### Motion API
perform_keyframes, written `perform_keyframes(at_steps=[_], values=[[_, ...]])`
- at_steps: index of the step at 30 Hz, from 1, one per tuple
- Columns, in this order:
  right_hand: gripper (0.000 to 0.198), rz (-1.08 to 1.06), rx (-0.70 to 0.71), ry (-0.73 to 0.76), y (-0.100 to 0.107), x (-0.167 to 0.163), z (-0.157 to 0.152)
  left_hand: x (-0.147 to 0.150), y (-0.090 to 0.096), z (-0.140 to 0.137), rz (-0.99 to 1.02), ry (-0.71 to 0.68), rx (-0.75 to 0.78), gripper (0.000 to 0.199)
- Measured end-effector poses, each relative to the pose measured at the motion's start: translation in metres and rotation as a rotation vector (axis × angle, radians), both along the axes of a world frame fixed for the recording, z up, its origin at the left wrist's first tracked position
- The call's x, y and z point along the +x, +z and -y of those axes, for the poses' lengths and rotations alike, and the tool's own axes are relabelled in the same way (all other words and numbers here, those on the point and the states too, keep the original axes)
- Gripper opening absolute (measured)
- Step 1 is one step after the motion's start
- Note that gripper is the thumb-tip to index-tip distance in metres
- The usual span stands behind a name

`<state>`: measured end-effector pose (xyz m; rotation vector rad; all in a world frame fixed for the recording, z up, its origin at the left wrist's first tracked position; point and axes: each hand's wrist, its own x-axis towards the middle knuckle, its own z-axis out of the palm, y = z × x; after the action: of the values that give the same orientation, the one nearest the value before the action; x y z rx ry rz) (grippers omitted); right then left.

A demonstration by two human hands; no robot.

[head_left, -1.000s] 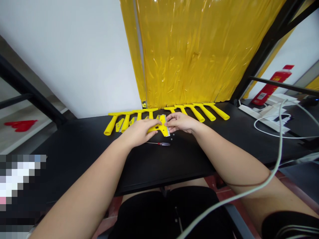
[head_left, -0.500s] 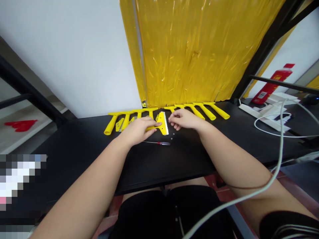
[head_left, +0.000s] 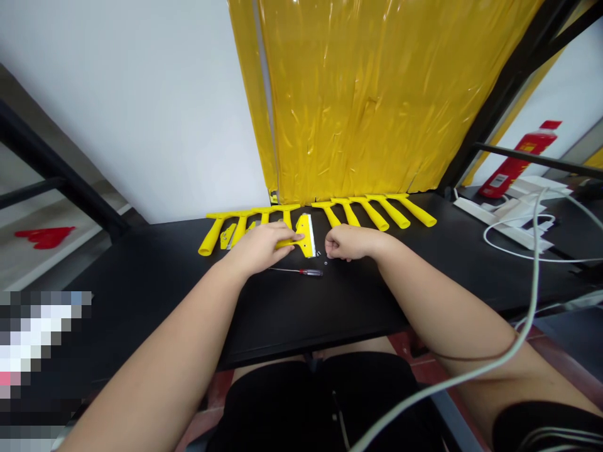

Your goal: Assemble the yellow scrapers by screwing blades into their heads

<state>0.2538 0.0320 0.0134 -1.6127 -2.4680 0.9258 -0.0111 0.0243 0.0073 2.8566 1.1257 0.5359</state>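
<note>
My left hand (head_left: 261, 246) is closed around the handle of a yellow scraper (head_left: 307, 233), whose wide head and pale blade edge point right. My right hand (head_left: 349, 242) is down at the tabletop just right of the blade, fingertips pinched together; whatever is between them is too small or hidden to make out. Tiny metal pieces (head_left: 319, 253) lie between the blade and these fingers, and a small nut-like ring (head_left: 325, 263) sits a little nearer. In front of the scraper lies a screwdriver (head_left: 311, 272) with a clear and red handle, its shaft partly behind my left hand.
Several yellow scraper handles (head_left: 211, 237) line the back of the black table (head_left: 301, 314), with more (head_left: 399, 213) to the right. Smaller yellow pieces (head_left: 228, 236) lie among the left ones. A red bottle (head_left: 521, 160) and a white power strip (head_left: 504, 229) are at right. A pale cable (head_left: 532, 276) crosses in front.
My right hand has moved down from beside the blade to the tabletop, where the small metal pieces lie, and its fingers have closed in. My left hand still holds the scraper in place.
</note>
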Motion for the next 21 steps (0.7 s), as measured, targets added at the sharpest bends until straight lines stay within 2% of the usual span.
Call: perform_keyframes(at_steps=[2,4,7,11,14,21], values=[[0.004,-0.115,0.053,0.032,-0.002,0.003,-0.003,0.000,0.001,0.001,0.000,-0.002,-0.005,0.030],[0.001,-0.308,0.175,0.053,-0.003,0.005,-0.006,0.001,0.002,0.002,0.001,-0.006,-0.009,0.029],[0.009,-0.544,0.356,0.035,-0.005,0.000,-0.009,0.004,0.003,0.004,-0.001,-0.025,-0.015,0.029],[0.010,-0.632,0.448,-0.011,-0.010,-0.009,-0.011,0.007,0.004,0.007,0.001,-0.079,0.012,0.029],[0.015,-0.712,0.407,-0.020,-0.015,-0.011,-0.015,0.009,0.005,0.010,0.000,-0.090,0.048,0.029],[0.045,-0.955,0.106,-0.158,-0.025,-0.016,-0.018,0.010,0.005,0.012,-0.020,-0.078,0.103,0.031]])
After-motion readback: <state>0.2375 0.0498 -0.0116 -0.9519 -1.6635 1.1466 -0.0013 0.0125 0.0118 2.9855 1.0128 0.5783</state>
